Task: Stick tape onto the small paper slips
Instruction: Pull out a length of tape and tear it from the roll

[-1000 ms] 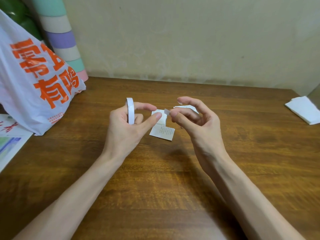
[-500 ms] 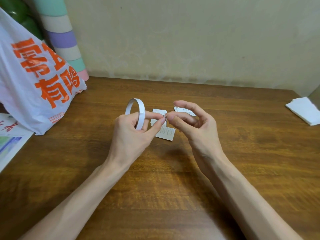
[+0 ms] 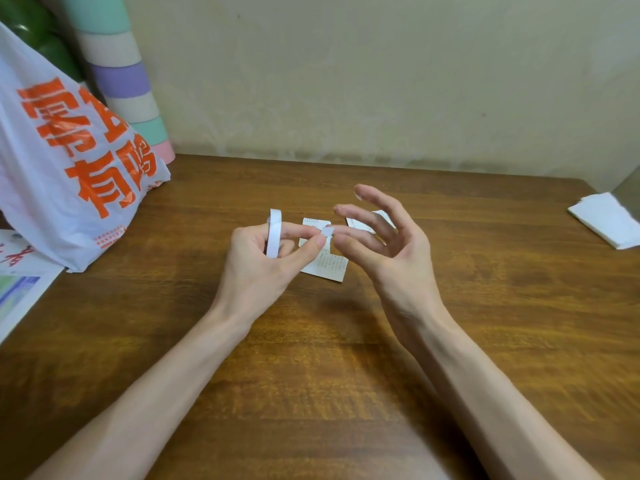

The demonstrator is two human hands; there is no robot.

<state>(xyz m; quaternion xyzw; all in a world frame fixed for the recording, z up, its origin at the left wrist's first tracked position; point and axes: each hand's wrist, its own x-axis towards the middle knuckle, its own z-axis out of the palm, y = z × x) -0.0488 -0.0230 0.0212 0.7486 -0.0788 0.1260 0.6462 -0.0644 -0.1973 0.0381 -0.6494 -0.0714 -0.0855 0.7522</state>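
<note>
The left hand point(image 3: 263, 251) grips a thin white tape roll point(image 3: 273, 233), edge-on, with a short white tape tab point(image 3: 327, 231) pinched at its thumb tip. The right hand point(image 3: 391, 251) is spread, holding nothing. Two small white printed paper slips point(image 3: 329, 265) lie flat on the brown wooden counter point(image 3: 311, 375) beneath the hands.

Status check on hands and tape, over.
Left hand grips tape roll. Right hand open, fingers spread. Small tape piece at left fingertips, not yet on a slip. Nothing blocking the slips.

White bag point(image 3: 45, 202), striped roll point(image 3: 121, 81), perhaps folded tissue point(image 3: 606, 220)
</note>
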